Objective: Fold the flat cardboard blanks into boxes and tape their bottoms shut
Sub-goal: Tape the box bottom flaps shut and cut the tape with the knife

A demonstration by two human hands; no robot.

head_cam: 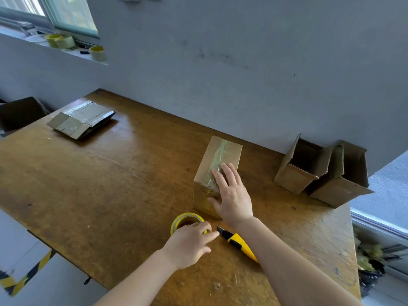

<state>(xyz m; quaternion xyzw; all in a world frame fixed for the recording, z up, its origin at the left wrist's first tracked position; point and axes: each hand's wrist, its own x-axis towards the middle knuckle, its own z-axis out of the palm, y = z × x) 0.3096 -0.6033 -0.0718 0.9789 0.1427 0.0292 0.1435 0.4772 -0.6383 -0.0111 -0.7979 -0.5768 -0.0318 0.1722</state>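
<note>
Wooden table (pixel 110 195) against a grey wall (pixel 242 62). Far right of the table, by the wall: two folded boxes, touching, both with flaps up, one box (pixel 295 180) left of the other box (pixel 340 191). Far left: flattened cardboard (pixel 81 120) with tape strips on it, lying flat.

Centre right: a closed box (pixel 229 151) standing on the table, seam up, with clear tape along the seam and down the near side. Right hand (pixel 231 195) lies flat on its taped top, fingers straight and spread, thumb on the near face, not gripping.

Left hand (pixel 189 246) near the table's front edge, fingers fairly straight, resting over the near rim of a yellow tape roll (pixel 183 217), released, no clear grasp. Yellow-and-black utility knife (pixel 240 244) lies just right of that hand, partly under the right forearm. Spare tape rolls (pixel 97 53) sit on the windowsill, far left.
</note>
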